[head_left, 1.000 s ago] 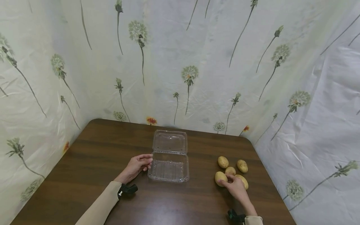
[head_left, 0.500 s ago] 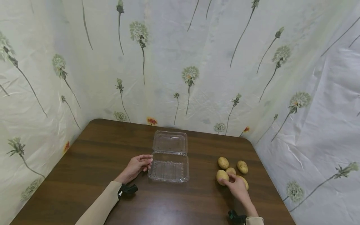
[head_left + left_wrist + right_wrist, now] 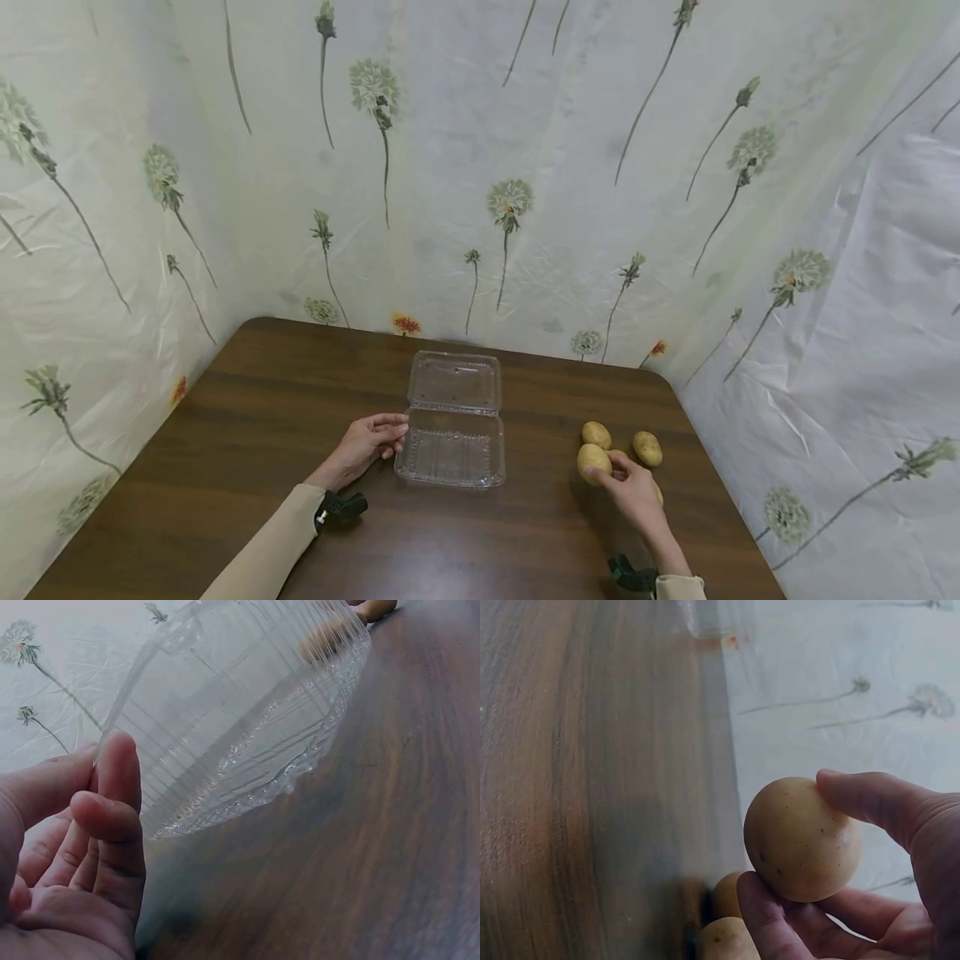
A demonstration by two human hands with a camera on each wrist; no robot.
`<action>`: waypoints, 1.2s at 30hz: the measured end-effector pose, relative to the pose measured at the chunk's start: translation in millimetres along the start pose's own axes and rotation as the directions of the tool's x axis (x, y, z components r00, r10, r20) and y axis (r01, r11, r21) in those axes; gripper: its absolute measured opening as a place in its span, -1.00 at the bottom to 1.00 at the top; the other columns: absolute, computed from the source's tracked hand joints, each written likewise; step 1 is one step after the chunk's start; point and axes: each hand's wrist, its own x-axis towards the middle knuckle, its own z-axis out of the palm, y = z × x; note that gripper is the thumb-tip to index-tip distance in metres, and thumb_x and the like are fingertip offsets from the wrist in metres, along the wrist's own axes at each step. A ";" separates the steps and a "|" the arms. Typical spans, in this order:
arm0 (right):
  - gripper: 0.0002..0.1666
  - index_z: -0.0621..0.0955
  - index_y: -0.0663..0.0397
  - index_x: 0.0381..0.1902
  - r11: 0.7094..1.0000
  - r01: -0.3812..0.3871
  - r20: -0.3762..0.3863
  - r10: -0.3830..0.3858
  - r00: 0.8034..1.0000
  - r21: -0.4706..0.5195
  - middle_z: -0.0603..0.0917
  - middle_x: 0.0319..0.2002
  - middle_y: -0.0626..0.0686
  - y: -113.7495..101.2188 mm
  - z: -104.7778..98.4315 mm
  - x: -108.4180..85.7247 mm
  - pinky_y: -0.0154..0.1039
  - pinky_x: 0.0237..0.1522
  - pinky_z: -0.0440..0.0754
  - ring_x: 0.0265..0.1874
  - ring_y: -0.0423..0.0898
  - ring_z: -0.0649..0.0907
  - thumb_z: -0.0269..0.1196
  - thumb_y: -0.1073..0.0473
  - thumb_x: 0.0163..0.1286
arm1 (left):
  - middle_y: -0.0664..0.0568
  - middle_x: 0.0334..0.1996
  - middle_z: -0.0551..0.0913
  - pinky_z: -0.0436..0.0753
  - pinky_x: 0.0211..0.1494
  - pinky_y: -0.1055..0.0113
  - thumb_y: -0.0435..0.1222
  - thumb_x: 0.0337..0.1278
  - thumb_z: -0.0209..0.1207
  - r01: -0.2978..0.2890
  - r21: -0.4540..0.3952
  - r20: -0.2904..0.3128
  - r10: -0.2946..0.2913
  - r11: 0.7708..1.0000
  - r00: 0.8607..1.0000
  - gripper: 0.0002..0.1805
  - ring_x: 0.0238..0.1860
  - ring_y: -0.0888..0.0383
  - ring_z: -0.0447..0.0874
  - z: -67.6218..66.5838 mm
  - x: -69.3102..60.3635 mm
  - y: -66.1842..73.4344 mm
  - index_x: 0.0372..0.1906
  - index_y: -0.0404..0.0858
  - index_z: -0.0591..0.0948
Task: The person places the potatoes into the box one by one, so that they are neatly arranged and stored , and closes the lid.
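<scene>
A clear plastic clamshell container (image 3: 450, 454) lies with its lid folded back on the table. My left hand (image 3: 366, 446) pinches the container's left rim between thumb and fingers, as the left wrist view shows up close. On the right, my right hand (image 3: 632, 492) grips a potato (image 3: 799, 840) between thumb and fingertips, raised off the table. Behind the held potato sit a small potato (image 3: 596, 434) and, further right, another potato (image 3: 647, 448). More potatoes are partly hidden by the right hand.
The brown wooden table (image 3: 322, 375) has rounded back corners. A curtain with a dandelion print (image 3: 450, 167) hangs behind it and along both sides. Each wrist carries a black camera mount (image 3: 341, 506).
The right hand has lifted the potato a little away from the others on the table. The left hand stays at the container's rim.
</scene>
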 end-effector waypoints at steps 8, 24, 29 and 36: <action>-0.10 0.44 0.21 0.29 1.000 -0.021 -0.012 0.021 1.000 0.001 0.63 0.07 0.31 -5.6 -1.0 1.9 0.01 0.03 0.60 0.08 0.14 0.64 0.32 -0.29 0.21 | 0.09 -0.48 0.65 0.46 -0.51 0.50 -0.29 0.22 0.24 -0.011 0.014 -0.004 0.011 1.000 1.000 -0.45 -0.49 0.27 0.60 0.5 0.3 -1.2 0.22 -0.51 0.41; -0.07 0.44 0.24 0.29 1.000 -0.026 -0.021 0.026 0.999 0.013 0.61 0.11 0.31 -15.3 -2.4 5.0 -0.06 -0.01 0.62 0.08 0.13 0.63 0.31 -0.32 0.19 | 0.12 -0.49 0.65 0.47 -0.52 0.50 -0.27 0.23 0.24 -0.016 0.014 -0.002 0.016 1.000 1.000 -0.43 -0.50 0.28 0.60 -1.0 1.1 -3.0 0.23 -0.51 0.40; -0.09 0.44 0.26 0.29 1.000 -0.004 -0.025 0.004 1.000 0.027 0.58 0.13 0.33 -18.2 0.7 8.7 -0.22 -0.08 0.64 0.10 0.14 0.62 0.32 -0.27 0.21 | 0.11 -0.49 0.65 0.48 -0.51 0.49 -0.27 0.23 0.24 -0.014 0.013 -0.003 0.014 1.000 1.000 -0.43 -0.49 0.27 0.60 -0.8 0.2 -2.6 0.23 -0.51 0.40; -0.14 0.47 0.25 0.27 0.998 0.021 -0.036 -0.019 0.999 0.052 0.60 0.11 0.31 -25.5 3.0 14.2 -0.34 -0.16 0.62 0.07 0.12 0.64 0.35 -0.23 0.21 | 0.12 -0.48 0.66 0.48 -0.49 0.49 -0.28 0.24 0.23 -0.019 0.020 -0.004 0.019 1.000 1.000 -0.43 -0.49 0.28 0.60 0.0 -0.6 -1.4 0.24 -0.52 0.39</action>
